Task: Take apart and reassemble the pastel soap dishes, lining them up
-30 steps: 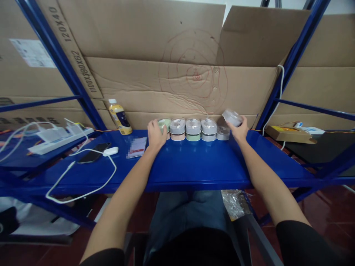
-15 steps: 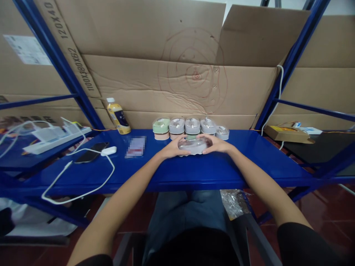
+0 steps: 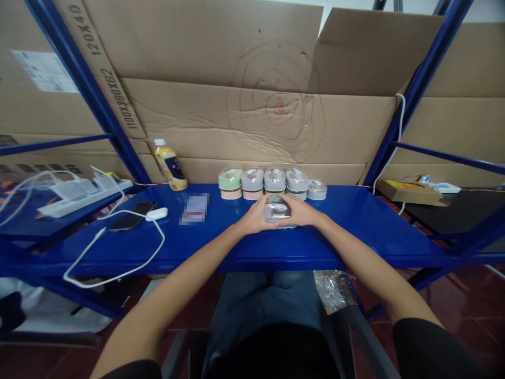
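Both hands hide the sides of the small clear-lidded grey plastic case [image 3: 277, 211] — contents unclear. Left hand [image 3: 254, 219] clasps it at nine o'clock, right hand [image 3: 300, 211] at three, on the blue metal desk [image 3: 244, 247].

You have bare blue shelf [image 3: 355, 231] at lower right for passing, while the row of small boxes [image 3: 272, 183] blocks the centre back and the white cable [image 3: 118, 263] crosses the lower left.
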`<state>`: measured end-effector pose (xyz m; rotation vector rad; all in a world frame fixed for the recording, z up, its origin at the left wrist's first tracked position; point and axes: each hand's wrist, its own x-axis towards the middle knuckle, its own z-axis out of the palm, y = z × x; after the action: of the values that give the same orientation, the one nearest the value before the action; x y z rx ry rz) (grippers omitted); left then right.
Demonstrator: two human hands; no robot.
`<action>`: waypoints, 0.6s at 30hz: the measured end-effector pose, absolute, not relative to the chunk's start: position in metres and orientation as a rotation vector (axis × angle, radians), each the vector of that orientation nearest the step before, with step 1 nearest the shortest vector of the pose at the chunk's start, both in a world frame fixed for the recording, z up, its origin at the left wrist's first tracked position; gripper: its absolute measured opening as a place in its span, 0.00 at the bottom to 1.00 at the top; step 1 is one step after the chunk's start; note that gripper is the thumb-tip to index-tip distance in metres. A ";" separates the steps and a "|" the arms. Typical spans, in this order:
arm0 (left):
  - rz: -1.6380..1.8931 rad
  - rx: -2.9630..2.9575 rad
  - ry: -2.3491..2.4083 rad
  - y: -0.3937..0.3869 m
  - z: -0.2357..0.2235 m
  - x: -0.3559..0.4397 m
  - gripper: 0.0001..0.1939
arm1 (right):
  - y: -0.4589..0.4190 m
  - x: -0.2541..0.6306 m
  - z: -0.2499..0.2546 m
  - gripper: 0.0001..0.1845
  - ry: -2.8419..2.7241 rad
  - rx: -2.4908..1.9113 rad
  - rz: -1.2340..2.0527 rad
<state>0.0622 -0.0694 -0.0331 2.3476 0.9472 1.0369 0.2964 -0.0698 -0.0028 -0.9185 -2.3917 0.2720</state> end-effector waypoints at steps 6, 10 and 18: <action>1.103 2.372 0.938 -0.064 -0.036 0.056 0.66 | -0.067 0.310 0.008 0.45 -2.173 -0.933 0.343; 0.985 2.495 0.943 -0.069 -0.030 0.053 0.33 | -0.051 0.340 0.016 0.33 -1.884 -1.001 0.414; 1.166 2.435 1.057 -0.060 -0.022 0.045 0.25 | -0.040 0.353 0.015 0.31 -1.718 -1.098 0.422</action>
<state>0.0455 -0.0602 -0.0220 2.4355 1.0567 1.1661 0.3532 -0.0400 0.0147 -1.0979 -1.7176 0.4222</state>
